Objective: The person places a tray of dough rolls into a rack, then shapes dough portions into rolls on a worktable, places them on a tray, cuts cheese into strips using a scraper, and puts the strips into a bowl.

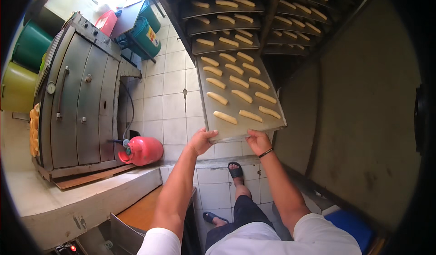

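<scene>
Tray (pixel 234 131) of dough pieces (pixel 225 117) at the mouth of a rack (pixel 271 16); the left hand (pixel 202 141) pinches its near edge toward the left corner, thumb above, and the right hand (pixel 259 142) pinches the same edge further right, the fingers below mostly hidden; the tray spans the gap between the person and the rack, its far end under the lowest loaded level of the left column, though what bears it there cannot be told; as to progress, shaping and spacing appear complete on this tray, the pale pieces lying apart in three lines and seeming unbaked; the other trays (pixel 234 27) stand loaded in both columns; what remains is the tray's own placement, for it is neither fully inside the rack nor free of it, and its direction of travel cannot be judged; underfoot, pale square floor tiles (pixel 150 87), some cracked; at left, a metal oven (pixel 86 100), with a red gas cylinder (pixel 145 150) lying near it; far left, a table (pixel 131 14) beside a green bin (pixel 147 41); at right, a broad brown panel (pixel 363 109)
</scene>
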A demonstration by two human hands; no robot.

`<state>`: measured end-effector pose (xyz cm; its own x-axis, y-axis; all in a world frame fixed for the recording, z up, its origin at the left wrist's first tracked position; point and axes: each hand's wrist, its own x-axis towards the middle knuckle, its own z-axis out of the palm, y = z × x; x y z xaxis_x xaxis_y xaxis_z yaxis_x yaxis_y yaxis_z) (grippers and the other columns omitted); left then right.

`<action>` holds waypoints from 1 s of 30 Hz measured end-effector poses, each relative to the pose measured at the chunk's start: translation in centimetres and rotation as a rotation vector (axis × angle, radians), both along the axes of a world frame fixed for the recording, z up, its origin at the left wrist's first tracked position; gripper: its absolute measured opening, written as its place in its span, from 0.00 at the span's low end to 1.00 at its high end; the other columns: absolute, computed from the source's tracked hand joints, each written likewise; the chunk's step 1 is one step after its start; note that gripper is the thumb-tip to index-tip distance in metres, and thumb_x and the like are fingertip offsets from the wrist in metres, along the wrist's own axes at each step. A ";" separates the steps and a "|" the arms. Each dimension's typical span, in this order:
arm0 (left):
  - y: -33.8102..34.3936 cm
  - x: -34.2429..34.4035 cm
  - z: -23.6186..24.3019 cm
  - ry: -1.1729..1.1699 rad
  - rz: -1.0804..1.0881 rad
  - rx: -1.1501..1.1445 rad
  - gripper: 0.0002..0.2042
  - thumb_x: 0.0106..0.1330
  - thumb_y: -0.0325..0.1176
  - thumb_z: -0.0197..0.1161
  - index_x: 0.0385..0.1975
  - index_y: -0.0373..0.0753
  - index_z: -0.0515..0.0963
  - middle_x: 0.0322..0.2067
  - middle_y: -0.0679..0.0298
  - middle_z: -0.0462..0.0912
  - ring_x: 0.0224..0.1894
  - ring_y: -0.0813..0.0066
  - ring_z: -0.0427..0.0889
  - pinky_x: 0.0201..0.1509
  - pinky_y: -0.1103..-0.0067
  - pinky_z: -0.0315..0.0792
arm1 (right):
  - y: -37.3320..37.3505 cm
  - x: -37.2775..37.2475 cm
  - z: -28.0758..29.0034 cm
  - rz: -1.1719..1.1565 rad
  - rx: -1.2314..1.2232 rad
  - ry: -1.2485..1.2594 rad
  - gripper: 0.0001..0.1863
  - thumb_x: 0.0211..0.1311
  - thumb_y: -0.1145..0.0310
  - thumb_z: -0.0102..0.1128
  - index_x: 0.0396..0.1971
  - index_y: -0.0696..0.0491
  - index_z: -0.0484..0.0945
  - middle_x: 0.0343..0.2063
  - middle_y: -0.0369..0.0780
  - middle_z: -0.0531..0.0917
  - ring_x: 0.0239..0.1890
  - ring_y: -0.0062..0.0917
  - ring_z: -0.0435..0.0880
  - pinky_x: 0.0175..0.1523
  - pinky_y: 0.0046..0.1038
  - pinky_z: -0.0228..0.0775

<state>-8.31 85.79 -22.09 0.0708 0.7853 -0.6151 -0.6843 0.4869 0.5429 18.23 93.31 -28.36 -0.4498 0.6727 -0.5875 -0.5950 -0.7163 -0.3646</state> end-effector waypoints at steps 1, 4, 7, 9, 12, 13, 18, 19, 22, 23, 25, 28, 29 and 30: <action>0.6 -0.4 -0.5 0.004 -0.010 -0.006 0.17 0.71 0.26 0.64 0.57 0.33 0.72 0.52 0.56 0.82 0.52 0.64 0.84 0.57 0.67 0.80 | 0.3 -0.3 -1.1 0.015 -0.019 0.000 0.12 0.65 0.80 0.61 0.49 0.61 0.79 0.48 0.41 0.83 0.52 0.32 0.81 0.58 0.36 0.72; 1.3 -2.4 -2.3 0.043 -0.007 -0.063 0.17 0.71 0.25 0.62 0.59 0.34 0.72 0.52 0.58 0.82 0.53 0.65 0.83 0.59 0.68 0.78 | 0.2 -2.6 -3.5 0.003 -0.022 0.006 0.12 0.66 0.80 0.60 0.49 0.60 0.79 0.49 0.41 0.83 0.54 0.33 0.81 0.61 0.36 0.72; 0.2 -4.0 -4.5 0.141 0.088 -0.135 0.21 0.72 0.25 0.61 0.64 0.36 0.69 0.55 0.57 0.80 0.56 0.66 0.81 0.59 0.68 0.77 | -0.9 -6.3 -8.0 -0.012 -0.075 -0.016 0.13 0.64 0.79 0.63 0.48 0.55 0.79 0.48 0.38 0.83 0.54 0.30 0.81 0.58 0.40 0.69; 1.7 -2.6 -4.0 0.255 0.156 -0.152 0.29 0.72 0.28 0.62 0.72 0.38 0.63 0.61 0.55 0.77 0.60 0.64 0.79 0.61 0.68 0.75 | -0.2 -5.5 -15.2 0.098 0.245 -0.332 0.13 0.64 0.79 0.63 0.48 0.54 0.79 0.48 0.37 0.83 0.52 0.29 0.81 0.58 0.40 0.69; -1.4 -1.4 -5.2 0.787 0.043 -0.221 0.35 0.71 0.31 0.64 0.77 0.38 0.57 0.66 0.54 0.74 0.62 0.62 0.77 0.63 0.68 0.73 | 2.6 -6.3 -18.9 0.259 0.606 -0.653 0.14 0.64 0.80 0.63 0.48 0.52 0.78 0.46 0.36 0.83 0.49 0.28 0.80 0.58 0.40 0.70; -3.8 -0.8 -6.1 0.857 0.061 -0.178 0.37 0.70 0.34 0.66 0.77 0.37 0.58 0.67 0.53 0.73 0.62 0.63 0.77 0.63 0.70 0.73 | 5.4 -7.6 -18.6 0.231 0.467 -0.531 0.14 0.64 0.80 0.64 0.48 0.52 0.78 0.45 0.36 0.82 0.48 0.29 0.80 0.58 0.41 0.70; -19.3 7.3 -8.4 0.685 -0.034 -0.360 0.27 0.69 0.36 0.66 0.67 0.34 0.72 0.58 0.53 0.83 0.61 0.63 0.80 0.64 0.70 0.73 | 20.1 -13.9 -12.7 -0.036 -0.204 -0.288 0.32 0.70 0.73 0.62 0.72 0.51 0.64 0.71 0.48 0.69 0.72 0.43 0.69 0.68 0.40 0.71; -24.3 9.4 -10.4 0.738 -0.056 -0.366 0.26 0.69 0.37 0.67 0.66 0.34 0.74 0.57 0.53 0.84 0.60 0.63 0.81 0.65 0.70 0.73 | 21.3 -15.4 -10.3 -0.019 -0.213 -0.232 0.35 0.71 0.74 0.61 0.75 0.50 0.59 0.74 0.46 0.63 0.74 0.44 0.66 0.69 0.40 0.71; -33.6 15.3 -8.2 0.728 -0.223 -0.533 0.25 0.69 0.38 0.66 0.64 0.34 0.76 0.58 0.52 0.84 0.59 0.60 0.83 0.65 0.70 0.74 | 20.7 -16.7 -3.6 0.259 0.136 -0.251 0.40 0.73 0.74 0.57 0.80 0.47 0.48 0.79 0.42 0.52 0.77 0.41 0.61 0.73 0.40 0.67; -36.4 16.6 -8.6 0.733 -0.306 -0.526 0.26 0.69 0.39 0.66 0.64 0.34 0.76 0.59 0.51 0.83 0.60 0.59 0.83 0.66 0.70 0.74 | 20.2 -16.3 -3.1 0.255 0.143 -0.252 0.40 0.73 0.74 0.57 0.80 0.47 0.48 0.79 0.42 0.52 0.77 0.41 0.61 0.73 0.40 0.67; -38.7 18.2 -6.0 0.635 -0.341 -0.556 0.25 0.70 0.39 0.64 0.64 0.34 0.76 0.59 0.50 0.83 0.61 0.59 0.83 0.66 0.70 0.74 | 17.7 -14.5 -3.4 0.452 0.552 -0.547 0.41 0.77 0.65 0.55 0.81 0.47 0.43 0.79 0.44 0.54 0.75 0.37 0.64 0.70 0.42 0.69; -41.5 19.1 -4.9 0.553 -0.312 -0.599 0.25 0.70 0.39 0.64 0.64 0.35 0.76 0.57 0.50 0.84 0.60 0.59 0.83 0.65 0.70 0.75 | 9.9 -9.0 -6.8 0.530 0.525 -0.571 0.33 0.81 0.57 0.47 0.80 0.44 0.53 0.74 0.43 0.66 0.66 0.33 0.77 0.66 0.34 0.71; -42.4 19.2 -4.5 0.589 -0.290 -0.630 0.24 0.71 0.38 0.63 0.64 0.35 0.76 0.56 0.50 0.85 0.58 0.60 0.84 0.63 0.70 0.75 | 6.5 -7.1 -7.5 0.771 0.424 -0.727 0.32 0.80 0.56 0.49 0.78 0.47 0.58 0.70 0.43 0.73 0.62 0.31 0.79 0.65 0.33 0.72; -42.6 18.9 -4.0 0.593 -0.267 -0.624 0.24 0.71 0.38 0.63 0.64 0.35 0.76 0.56 0.50 0.85 0.58 0.60 0.84 0.63 0.70 0.75 | 1.9 -3.4 -11.2 0.784 0.505 -0.907 0.28 0.79 0.59 0.51 0.74 0.49 0.65 0.59 0.41 0.81 0.55 0.28 0.81 0.58 0.33 0.76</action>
<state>10.60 43.17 -26.13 -0.2619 0.2993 -0.9175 -0.1977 0.9139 0.3545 14.80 95.23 -39.55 -0.3998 0.6480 -0.6483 0.5158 -0.4256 -0.7435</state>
